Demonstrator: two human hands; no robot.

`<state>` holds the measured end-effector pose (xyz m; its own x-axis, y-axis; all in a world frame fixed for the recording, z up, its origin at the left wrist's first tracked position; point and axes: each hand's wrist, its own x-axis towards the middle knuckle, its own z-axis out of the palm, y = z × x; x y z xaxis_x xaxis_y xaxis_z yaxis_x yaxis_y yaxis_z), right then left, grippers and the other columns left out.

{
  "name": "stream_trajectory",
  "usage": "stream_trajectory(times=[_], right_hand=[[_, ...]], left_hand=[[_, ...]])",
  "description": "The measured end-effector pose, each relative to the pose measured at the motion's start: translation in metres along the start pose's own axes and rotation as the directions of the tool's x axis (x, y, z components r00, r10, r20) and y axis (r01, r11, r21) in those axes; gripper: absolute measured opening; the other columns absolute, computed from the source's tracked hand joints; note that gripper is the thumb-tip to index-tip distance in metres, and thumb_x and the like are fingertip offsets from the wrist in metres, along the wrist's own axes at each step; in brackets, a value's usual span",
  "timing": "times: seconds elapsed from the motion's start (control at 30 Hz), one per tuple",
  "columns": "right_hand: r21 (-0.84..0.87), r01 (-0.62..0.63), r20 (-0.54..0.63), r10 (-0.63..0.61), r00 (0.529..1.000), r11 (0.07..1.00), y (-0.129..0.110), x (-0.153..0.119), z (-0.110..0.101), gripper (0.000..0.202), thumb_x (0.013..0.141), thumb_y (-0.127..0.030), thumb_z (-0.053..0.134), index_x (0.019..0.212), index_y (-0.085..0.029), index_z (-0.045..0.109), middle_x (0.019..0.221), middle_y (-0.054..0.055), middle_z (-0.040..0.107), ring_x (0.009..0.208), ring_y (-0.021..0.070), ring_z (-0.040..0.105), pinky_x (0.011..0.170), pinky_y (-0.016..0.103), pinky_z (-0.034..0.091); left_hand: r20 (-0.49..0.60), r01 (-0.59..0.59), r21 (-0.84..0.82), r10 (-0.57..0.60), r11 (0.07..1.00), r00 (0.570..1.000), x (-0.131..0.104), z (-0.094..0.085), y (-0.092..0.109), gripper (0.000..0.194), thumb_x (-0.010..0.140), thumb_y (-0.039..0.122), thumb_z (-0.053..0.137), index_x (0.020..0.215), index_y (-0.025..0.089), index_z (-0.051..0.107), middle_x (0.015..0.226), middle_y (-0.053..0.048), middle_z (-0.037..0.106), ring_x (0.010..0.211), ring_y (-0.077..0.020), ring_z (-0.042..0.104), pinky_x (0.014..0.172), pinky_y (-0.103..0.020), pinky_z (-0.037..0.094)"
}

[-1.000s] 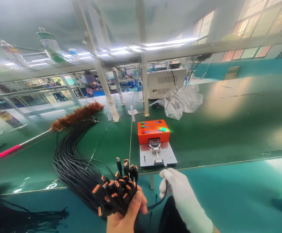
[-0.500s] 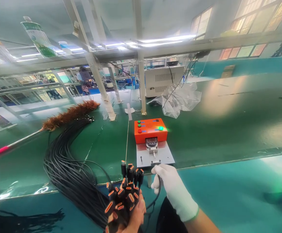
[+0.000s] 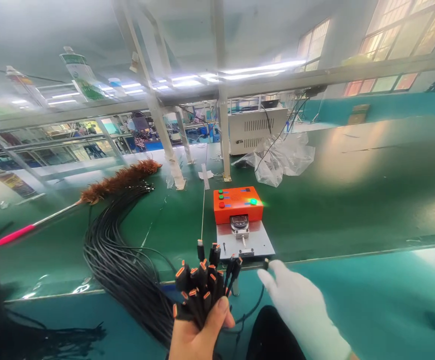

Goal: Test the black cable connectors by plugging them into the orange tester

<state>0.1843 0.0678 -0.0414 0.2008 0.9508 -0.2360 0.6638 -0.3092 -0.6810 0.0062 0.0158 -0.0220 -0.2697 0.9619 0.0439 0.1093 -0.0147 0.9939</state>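
My bare left hand [image 3: 204,330] is closed round a thick bundle of black cables [image 3: 127,282]. Their plugs [image 3: 202,280], with orange oval tips, point up above my thumb. In a white glove, my right hand [image 3: 302,297] pinches the plug end [image 3: 266,264] of one black cable, whose cord loops down to the left. That plug is apart from the metal plate [image 3: 255,246], just off its front right corner. On the plate sits a small digital gauge [image 3: 239,222], against an orange box [image 3: 227,215] with coloured buttons and a lit green light.
The cable bundle trails across the green bench [image 3: 345,210] to a brown duster [image 3: 122,181] with a pink handle. Behind the box are a crumpled plastic bag [image 3: 288,157], a grey metal cabinet [image 3: 255,131] and frame posts [image 3: 223,125]. More dark cables [image 3: 41,330] hang at lower left.
My right hand has moved right and back from the plate's front edge, taking the cable's plug away from the fixture. The camera view has shifted slightly; my left hand still holds the bundle.
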Motion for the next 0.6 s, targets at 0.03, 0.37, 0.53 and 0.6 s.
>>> stream_trajectory(times=[0.03, 0.37, 0.53, 0.6], right_hand=[[-0.023, 0.022, -0.099, -0.024, 0.995, 0.999, -0.001, -0.007, -0.007, 0.037, 0.081, -0.046, 0.046, 0.102, -0.019, 0.062, 0.063, 0.008, 0.064, 0.063, 0.0296, 0.063, 0.061, 0.04, 0.044], [0.862, 0.047, 0.052, -0.181, 0.982, 0.505, -0.04, -0.038, 0.018, 0.028, 0.085, -0.039, 0.046, 0.072, -0.019, 0.061, 0.076, 0.005, 0.07, 0.079, 0.0209, 0.064, 0.079, 0.031, 0.047], [0.899, -0.109, 0.211, -0.203, 0.956, 0.424, -0.015, -0.002, 0.035, 0.028, 0.08, -0.04, 0.05, 0.062, -0.019, 0.054, 0.037, -0.002, 0.056, 0.048, 0.0181, 0.062, 0.069, 0.033, 0.049], [0.897, -0.164, 0.268, -0.21, 0.94, 0.411, -0.01, 0.008, 0.04, 0.027, 0.078, -0.039, 0.05, 0.061, -0.018, 0.054, 0.033, -0.002, 0.054, 0.041, 0.0165, 0.059, 0.064, 0.032, 0.048]], left_hand=[[0.019, 0.013, 0.012, -0.013, 1.0, 1.0, 0.0, 0.0, 0.003, 0.04, 0.072, 0.052, 0.068, 0.046, 0.021, 0.067, 0.054, -0.004, 0.066, 0.069, -0.0237, 0.063, 0.071, -0.03, 0.046], [-0.152, 0.061, -0.182, -0.09, 0.981, 0.984, -0.005, 0.013, 0.009, 0.036, 0.055, 0.051, 0.082, 0.073, 0.02, 0.078, 0.07, -0.002, 0.076, 0.074, -0.0231, 0.069, 0.074, -0.028, 0.053], [-0.087, -0.006, -0.243, -0.015, 0.97, 0.996, -0.002, 0.007, 0.005, 0.025, 0.067, 0.044, 0.078, 0.072, 0.02, 0.073, 0.053, 0.002, 0.064, 0.048, -0.0123, 0.056, 0.052, -0.021, 0.047], [-0.053, -0.005, -0.252, -0.008, 0.968, 0.999, -0.001, 0.007, 0.006, 0.024, 0.069, 0.042, 0.077, 0.073, 0.019, 0.071, 0.052, 0.003, 0.06, 0.042, -0.0087, 0.05, 0.046, -0.019, 0.042]])
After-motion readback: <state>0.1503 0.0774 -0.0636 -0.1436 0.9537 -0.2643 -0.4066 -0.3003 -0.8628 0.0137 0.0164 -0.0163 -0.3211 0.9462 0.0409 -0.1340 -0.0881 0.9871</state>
